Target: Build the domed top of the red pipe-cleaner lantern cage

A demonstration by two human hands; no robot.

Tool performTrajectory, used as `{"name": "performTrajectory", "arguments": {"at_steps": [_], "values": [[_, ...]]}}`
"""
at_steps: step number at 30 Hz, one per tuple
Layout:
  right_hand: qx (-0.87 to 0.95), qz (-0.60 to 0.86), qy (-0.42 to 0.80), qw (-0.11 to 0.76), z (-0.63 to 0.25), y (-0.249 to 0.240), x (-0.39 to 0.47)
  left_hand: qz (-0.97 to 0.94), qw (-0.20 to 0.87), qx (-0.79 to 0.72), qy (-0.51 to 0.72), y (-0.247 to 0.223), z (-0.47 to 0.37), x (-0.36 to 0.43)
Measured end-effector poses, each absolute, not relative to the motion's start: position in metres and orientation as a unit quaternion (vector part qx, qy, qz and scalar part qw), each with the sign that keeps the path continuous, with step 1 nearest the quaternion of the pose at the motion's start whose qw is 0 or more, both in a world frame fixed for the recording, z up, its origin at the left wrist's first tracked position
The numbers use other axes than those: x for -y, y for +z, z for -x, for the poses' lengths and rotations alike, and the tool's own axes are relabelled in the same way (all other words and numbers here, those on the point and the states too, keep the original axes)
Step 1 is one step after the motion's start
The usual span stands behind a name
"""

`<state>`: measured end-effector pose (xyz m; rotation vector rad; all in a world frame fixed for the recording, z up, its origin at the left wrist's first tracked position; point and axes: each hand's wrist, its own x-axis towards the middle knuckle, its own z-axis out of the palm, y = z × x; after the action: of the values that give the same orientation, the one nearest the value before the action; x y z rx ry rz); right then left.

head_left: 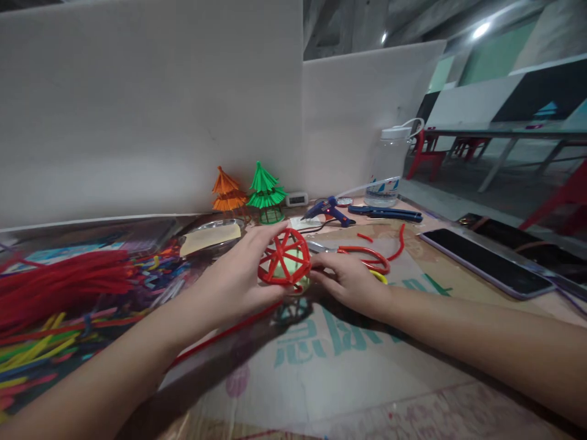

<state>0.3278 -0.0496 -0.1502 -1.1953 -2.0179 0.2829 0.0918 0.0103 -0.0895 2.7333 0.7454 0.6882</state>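
A round red pipe-cleaner frame [285,256] with spokes meeting at its centre is held above the table, with something pale green showing through it. My left hand [245,263] grips it from the left, thumb below and fingers behind. On its right rim, the pinched fingers of my right hand [346,281] touch it; whether a small piece sits between them is hidden. Red-handled scissors [367,250] lie just behind my right hand. Under my left wrist runs a long red pipe cleaner [229,330].
Many coloured pipe cleaners [59,293] are heaped at left. Behind stand an orange pipe-cleaner tree [224,190] and a green one [265,192], a blue glue gun [329,211], pliers [385,213] and a water bottle [387,165]. A phone [486,260] lies at right.
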Motion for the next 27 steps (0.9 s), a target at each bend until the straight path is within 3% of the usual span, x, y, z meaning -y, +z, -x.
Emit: {"name": "performTrajectory", "arguments": {"at_steps": [7,13,17,23,27], "values": [[0.747,0.543,0.021,0.383,-0.361,-0.119,0.032,-0.923,0.071,-0.271,0.263,-0.079,-0.083,-0.025],[0.738,0.635,0.066,0.22,-0.4,-0.116,0.014,-0.909,0.073,-0.318,0.26,-0.079,-0.077,-0.041],[0.776,0.604,0.074,0.168,-0.399,-0.124,0.016,-0.912,0.06,-0.316,0.254,-0.082,-0.078,-0.041],[0.791,0.578,0.004,0.201,-0.377,-0.138,0.021,-0.919,0.025,-0.312,0.24,-0.084,-0.08,-0.04],[0.846,0.477,0.08,0.225,-0.357,-0.137,0.037,-0.914,0.038,-0.322,0.243,-0.085,-0.079,-0.044]]}}
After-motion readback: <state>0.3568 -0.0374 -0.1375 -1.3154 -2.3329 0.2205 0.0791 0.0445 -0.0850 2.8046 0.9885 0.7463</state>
